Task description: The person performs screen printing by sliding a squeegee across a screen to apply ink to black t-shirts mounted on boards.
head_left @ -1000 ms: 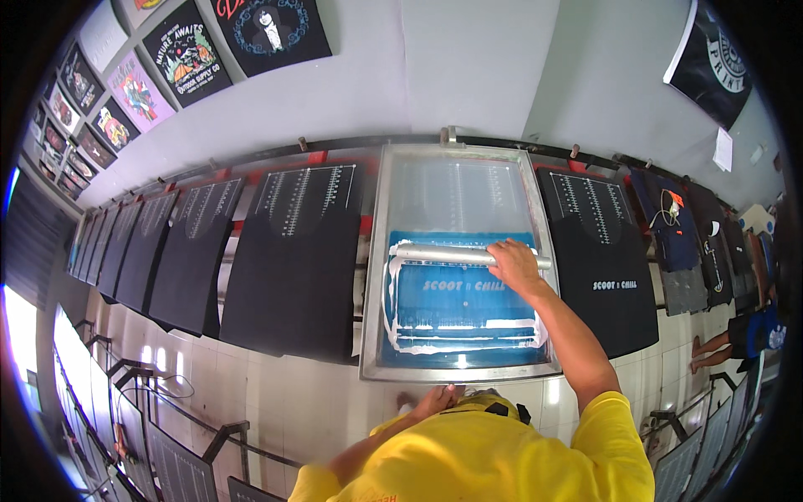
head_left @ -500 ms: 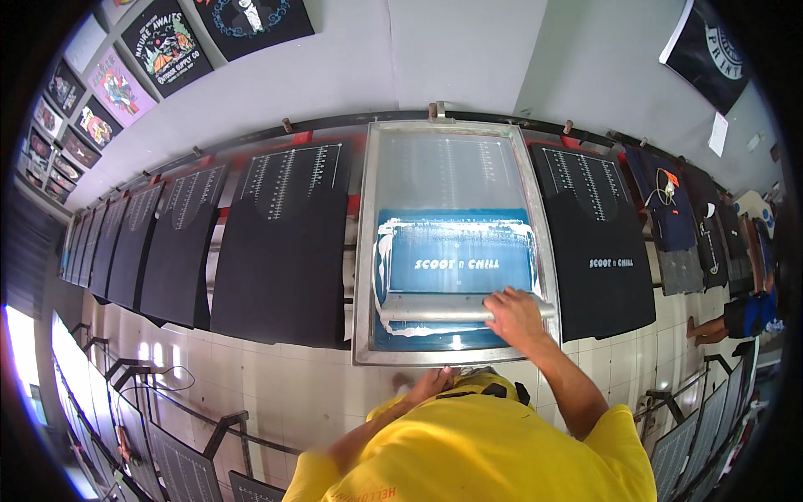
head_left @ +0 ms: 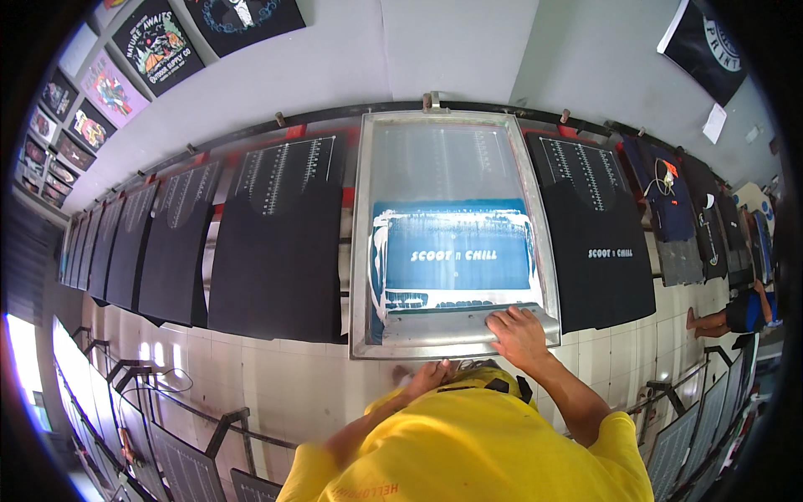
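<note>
Screen (head_left: 445, 163), metal-framed and partly blue, fills the middle of my feed, black shirts (head_left: 276, 259) either side. Across its near end lies a silver squeegee (head_left: 435, 325), grasped toward its right end by the right hand (head_left: 519, 336). Whether the left hand (head_left: 427, 377), near the screen's close edge, is clenched, I cannot tell.
</note>
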The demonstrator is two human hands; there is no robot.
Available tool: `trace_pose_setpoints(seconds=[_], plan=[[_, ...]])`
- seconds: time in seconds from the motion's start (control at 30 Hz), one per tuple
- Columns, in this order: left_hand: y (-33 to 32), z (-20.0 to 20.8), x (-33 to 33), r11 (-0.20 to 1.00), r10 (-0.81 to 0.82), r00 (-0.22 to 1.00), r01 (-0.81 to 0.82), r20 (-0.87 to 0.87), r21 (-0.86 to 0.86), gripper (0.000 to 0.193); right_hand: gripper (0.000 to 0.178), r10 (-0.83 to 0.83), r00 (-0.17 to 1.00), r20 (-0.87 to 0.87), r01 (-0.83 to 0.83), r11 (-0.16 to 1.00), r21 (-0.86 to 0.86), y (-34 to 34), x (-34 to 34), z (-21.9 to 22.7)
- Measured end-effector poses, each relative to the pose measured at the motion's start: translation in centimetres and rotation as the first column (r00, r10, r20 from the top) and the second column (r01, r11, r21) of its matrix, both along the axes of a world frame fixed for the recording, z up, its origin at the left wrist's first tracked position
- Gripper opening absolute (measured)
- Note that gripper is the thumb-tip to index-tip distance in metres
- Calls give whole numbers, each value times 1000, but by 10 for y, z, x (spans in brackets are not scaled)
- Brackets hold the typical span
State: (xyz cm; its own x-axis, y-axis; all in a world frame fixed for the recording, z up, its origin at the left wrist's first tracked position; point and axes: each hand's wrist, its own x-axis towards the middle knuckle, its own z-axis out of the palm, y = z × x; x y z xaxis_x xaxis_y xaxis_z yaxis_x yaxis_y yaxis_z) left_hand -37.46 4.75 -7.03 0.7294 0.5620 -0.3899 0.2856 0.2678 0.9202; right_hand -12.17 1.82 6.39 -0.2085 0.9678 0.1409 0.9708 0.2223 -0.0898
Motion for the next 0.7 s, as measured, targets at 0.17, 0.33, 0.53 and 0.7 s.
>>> trace_pose_setpoints(seconds=[0.17, 0.33, 0.53, 0.7], plan=[[6, 33, 1, 996, -61, 998, 60, -21, -73, 65, 30, -19, 996, -87, 5, 988, -156, 28, 14, 18], [1, 26, -1, 993, -8, 1000, 5, -22, -121, 59, 30, 4, 995, -104, -19, 989, -148, 20, 12, 20], [1, 9, -5, 988, -13, 1000, 17, 26, -156, 49, 34, -33, 990, -136, 8, 984, -181, 24, 15, 24], [3, 24, -4, 996, -4, 999, 8, 40, -86, 52, 39, -4, 996, -92, -18, 970, -242, -4, 4, 21]])
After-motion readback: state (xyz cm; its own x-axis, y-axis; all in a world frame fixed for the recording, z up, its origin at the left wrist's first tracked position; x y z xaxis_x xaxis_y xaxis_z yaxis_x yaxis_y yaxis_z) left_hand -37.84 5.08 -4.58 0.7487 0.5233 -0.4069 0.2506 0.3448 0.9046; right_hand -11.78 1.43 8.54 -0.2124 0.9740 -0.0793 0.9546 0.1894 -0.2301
